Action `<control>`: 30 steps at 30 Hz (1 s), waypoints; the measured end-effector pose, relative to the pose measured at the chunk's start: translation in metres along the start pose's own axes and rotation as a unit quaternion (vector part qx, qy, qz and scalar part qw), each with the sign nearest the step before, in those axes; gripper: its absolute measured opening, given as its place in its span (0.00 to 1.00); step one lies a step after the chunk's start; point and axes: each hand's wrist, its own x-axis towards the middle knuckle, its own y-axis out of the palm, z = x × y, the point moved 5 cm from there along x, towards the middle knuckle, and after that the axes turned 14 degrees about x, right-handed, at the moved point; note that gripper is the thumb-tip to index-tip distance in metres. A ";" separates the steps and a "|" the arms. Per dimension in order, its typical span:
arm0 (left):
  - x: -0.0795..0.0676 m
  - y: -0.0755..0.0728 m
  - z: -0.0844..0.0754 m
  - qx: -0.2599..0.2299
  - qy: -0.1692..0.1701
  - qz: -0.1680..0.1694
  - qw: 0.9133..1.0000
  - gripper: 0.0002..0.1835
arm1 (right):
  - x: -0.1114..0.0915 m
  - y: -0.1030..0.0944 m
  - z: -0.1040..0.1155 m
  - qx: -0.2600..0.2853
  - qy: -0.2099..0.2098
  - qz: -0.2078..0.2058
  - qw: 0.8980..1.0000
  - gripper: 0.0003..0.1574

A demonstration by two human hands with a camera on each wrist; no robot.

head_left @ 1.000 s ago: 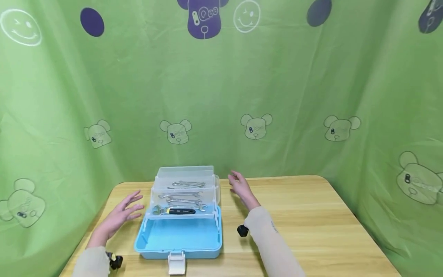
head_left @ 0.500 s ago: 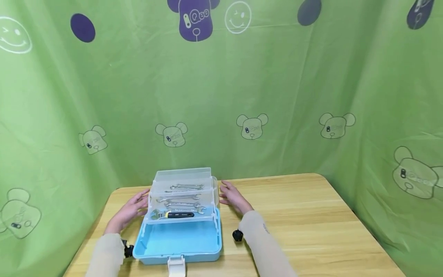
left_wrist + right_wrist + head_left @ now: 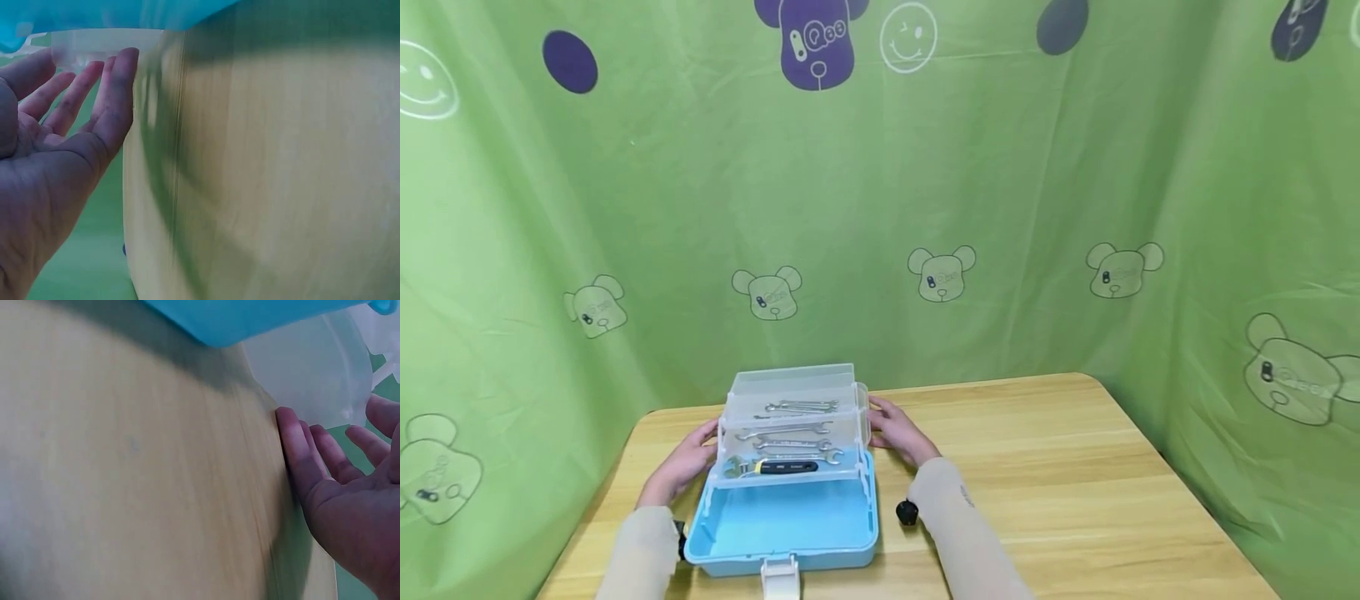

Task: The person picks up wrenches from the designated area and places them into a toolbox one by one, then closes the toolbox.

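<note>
A toolbox with a blue base (image 3: 790, 521) stands on the table, its clear lid (image 3: 306, 369) swung back. Its raised clear trays (image 3: 842, 479) bear several silver wrenches (image 3: 792, 444) and an adjustable wrench (image 3: 786, 467) with a black handle. My left hand (image 3: 681, 465) is at the toolbox's left rear side; in the left wrist view its fingers (image 3: 115, 100) are extended by the clear plastic. At the right rear, my right hand (image 3: 898, 433) has its fingertips (image 3: 286, 419) at the lid's edge. Whether either hand bears on the lid is hard to tell.
The wooden table (image 3: 1037, 483) extends to the right of the toolbox. A white latch (image 3: 780, 577) hangs down at the toolbox's front. Behind the table and along both sides hangs a green curtain (image 3: 850, 183) with bear prints.
Both hands have moved inward from either side to the toolbox's rear sides, by the clear lid. The head view has shifted slightly. The wrenches stay in the trays.
</note>
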 end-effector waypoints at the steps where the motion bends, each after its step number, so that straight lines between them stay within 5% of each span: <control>1: 0.000 0.000 -0.001 0.003 0.000 -0.002 1.000 0.34 | 0.000 0.000 0.000 -0.003 0.000 0.000 1.000 0.35; 30: -0.004 0.002 -0.004 0.010 -0.001 0.002 1.000 0.32 | 0.002 0.000 0.001 -0.021 0.004 -0.003 1.000 0.33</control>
